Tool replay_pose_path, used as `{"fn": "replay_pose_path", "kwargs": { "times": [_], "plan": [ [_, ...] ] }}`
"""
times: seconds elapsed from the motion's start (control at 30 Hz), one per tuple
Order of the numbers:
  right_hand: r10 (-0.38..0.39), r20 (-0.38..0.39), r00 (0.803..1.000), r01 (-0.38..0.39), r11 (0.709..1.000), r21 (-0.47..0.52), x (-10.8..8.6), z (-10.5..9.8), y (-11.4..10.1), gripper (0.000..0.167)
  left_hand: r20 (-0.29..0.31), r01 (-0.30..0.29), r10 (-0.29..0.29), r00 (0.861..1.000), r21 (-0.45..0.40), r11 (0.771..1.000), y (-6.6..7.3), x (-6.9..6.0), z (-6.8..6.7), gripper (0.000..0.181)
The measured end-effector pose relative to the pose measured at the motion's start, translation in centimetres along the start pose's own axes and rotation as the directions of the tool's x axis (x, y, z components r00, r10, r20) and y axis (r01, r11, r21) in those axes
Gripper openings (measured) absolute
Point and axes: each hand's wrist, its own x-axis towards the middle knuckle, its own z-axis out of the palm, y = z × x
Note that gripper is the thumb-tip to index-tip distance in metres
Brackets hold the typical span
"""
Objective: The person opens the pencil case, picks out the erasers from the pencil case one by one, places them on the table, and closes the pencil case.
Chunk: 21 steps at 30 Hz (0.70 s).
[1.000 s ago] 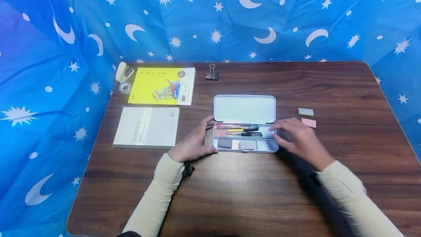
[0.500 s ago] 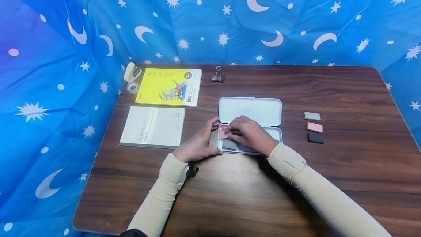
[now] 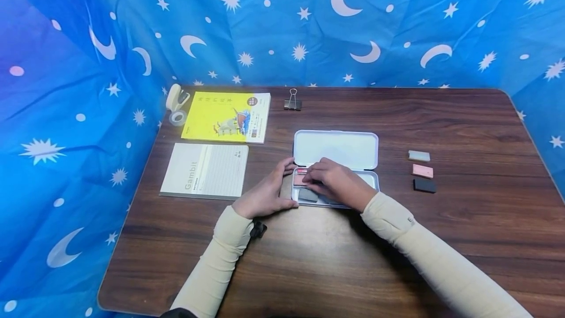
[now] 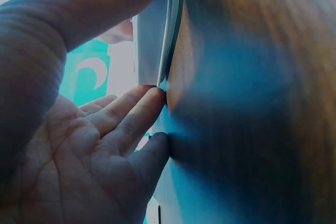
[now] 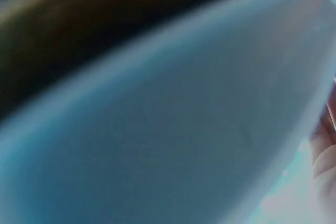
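Observation:
A white pencil case [image 3: 336, 149] lies with its lid raised in the middle of the table. My left hand [image 3: 267, 193] holds its left end, thumb at the near corner and fingers at the far one; the left wrist view shows this hand [image 4: 79, 145] against the case's edge [image 4: 152, 40]. My right hand [image 3: 340, 183] reaches into the tray, fingers curled, its fingertips pinching at a pink eraser [image 3: 298, 180]. A grey eraser [image 3: 308, 195] lies in the front compartment. The hand hides most of the pens. In the right wrist view the case [image 5: 173, 114] is blurred.
To the right lie a light grey eraser [image 3: 419, 156], a pink eraser [image 3: 422, 171] and a black eraser [image 3: 424, 185]. At left are a notebook [image 3: 205, 170], a yellow book [image 3: 226, 117], a tape roll [image 3: 178, 118] and a stapler [image 3: 174, 97]. Behind stands a binder clip [image 3: 293, 102].
My right hand has moved left from the case's right end into its tray, and its fingertips have drawn together at the pink eraser. My left hand keeps its hold on the case.

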Motion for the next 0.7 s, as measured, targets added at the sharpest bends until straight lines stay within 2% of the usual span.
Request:
{"fn": "replay_pose_path", "kwargs": {
  "times": [0.2,0.7],
  "plan": [
    [0.035,0.027,0.999,-0.036,0.999,0.038,-0.16,-0.36,0.15,0.014,0.001,-0.010,0.010,1.000,-0.007,1.000,0.05,0.05,-0.02,0.110],
    [0.078,0.026,0.997,-0.080,0.993,0.092,0.00,-0.08,0.44,0.019,0.000,-0.007,0.007,1.000,0.003,1.000,0.02,0.05,-0.02,0.110]
  ]
}}
